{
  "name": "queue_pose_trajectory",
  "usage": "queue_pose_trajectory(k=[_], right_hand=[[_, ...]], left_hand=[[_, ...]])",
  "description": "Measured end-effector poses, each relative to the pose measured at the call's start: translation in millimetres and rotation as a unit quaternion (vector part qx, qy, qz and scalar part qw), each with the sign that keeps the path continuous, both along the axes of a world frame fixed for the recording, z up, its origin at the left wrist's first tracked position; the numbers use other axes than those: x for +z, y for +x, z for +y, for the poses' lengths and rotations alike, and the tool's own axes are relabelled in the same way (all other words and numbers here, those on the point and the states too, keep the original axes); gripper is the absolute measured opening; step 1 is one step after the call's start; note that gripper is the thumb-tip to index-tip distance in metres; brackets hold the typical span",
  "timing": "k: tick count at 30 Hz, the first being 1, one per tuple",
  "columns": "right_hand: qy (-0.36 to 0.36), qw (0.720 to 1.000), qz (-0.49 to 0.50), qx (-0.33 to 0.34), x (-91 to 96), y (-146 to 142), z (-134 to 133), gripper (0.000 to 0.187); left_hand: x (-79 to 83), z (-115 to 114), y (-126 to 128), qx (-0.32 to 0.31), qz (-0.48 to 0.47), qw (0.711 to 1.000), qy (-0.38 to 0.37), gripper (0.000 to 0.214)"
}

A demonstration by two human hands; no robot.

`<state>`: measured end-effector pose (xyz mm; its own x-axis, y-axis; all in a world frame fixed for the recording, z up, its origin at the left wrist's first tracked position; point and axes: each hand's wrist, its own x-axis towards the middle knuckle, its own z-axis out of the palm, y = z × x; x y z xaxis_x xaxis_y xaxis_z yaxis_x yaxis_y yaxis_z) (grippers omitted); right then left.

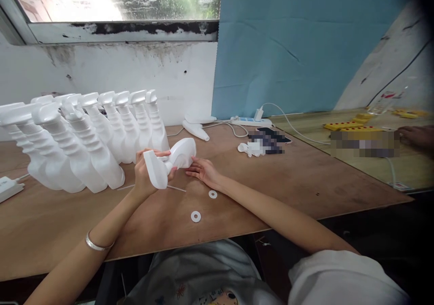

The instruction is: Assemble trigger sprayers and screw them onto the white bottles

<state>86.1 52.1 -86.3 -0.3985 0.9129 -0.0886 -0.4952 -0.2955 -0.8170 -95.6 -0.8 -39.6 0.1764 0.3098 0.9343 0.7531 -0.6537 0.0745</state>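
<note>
My left hand (146, 178) is closed around a white spray bottle (185, 152), held tilted above the brown tabletop. The bottle's smooth head (156, 170) points toward me, and its wider end lies to the upper right. At that wider end is my right hand (205, 171), its fingers stretched out and apart, the tips at or just beside the plastic. Whether they press on it I cannot tell. Beneath my left hand a thin white tube (176, 188) lies on the table, partly hidden. Two flat white rings, a nearer ring (192, 216) and a farther ring (209, 194), rest in front of my hands.
Several white spray bottles (98, 147) stand in rows at the left. Behind my hands lies a white plastic piece (195, 128). Small white parts (251, 148), a phone (274, 135) and a power strip (251, 121) sit farther right. Another person's hand (418, 135) shows at the right edge.
</note>
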Motion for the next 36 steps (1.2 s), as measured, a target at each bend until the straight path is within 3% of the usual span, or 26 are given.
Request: queue_pose_trajectory(k=[5,7,10,14,17,20,24,26,28,32,36], right_hand=[[-0.009,1.000,-0.006,-0.028,1.6,-0.4,-0.3,0.022],[-0.018,0.999,-0.010,-0.051,3.5,-0.4,-1.1,0.023],[-0.029,0.996,-0.019,-0.079,5.6,0.9,-0.4,0.022],[-0.020,0.996,-0.053,-0.071,5.1,2.4,1.7,0.018],[0.040,0.990,-0.132,-0.026,3.1,1.4,-0.5,0.016],[0.201,0.942,-0.269,0.034,2.6,0.4,-9.1,0.017],[0.437,0.791,-0.418,0.093,5.4,1.8,-24.2,0.024],[0.500,0.740,-0.438,0.102,6.4,3.1,-27.5,0.021],[0.527,0.720,-0.440,0.104,6.4,4.4,-26.9,0.014],[0.535,0.712,-0.443,0.104,5.9,6.3,-21.1,0.014],[0.550,0.709,-0.425,0.120,7.8,7.6,-20.3,0.033]], left_hand=[[35.7,-3.8,-5.6,0.052,-0.055,0.997,-0.036,0.040],[54.4,-5.6,-6.6,0.019,-0.072,0.991,-0.109,0.043],[75.8,-3.0,-7.7,-0.045,-0.129,0.978,-0.158,0.033],[87.4,7.4,-9.3,-0.108,-0.220,0.959,-0.140,0.023],[90.4,12.5,-10.8,-0.113,-0.249,0.954,-0.120,0.021],[91.3,14.0,-14.4,-0.100,-0.274,0.950,-0.111,0.019],[88.3,17.6,-22.9,-0.077,-0.302,0.943,-0.114,0.016],[85.9,21.4,-28.0,-0.066,-0.312,0.941,-0.113,0.018],[83.8,26.5,-33.5,-0.055,-0.322,0.939,-0.104,0.020],[81.0,37.5,-45.4,-0.038,-0.337,0.935,-0.103,0.023],[80.0,42.4,-56.0,-0.009,-0.313,0.941,-0.127,0.028]])
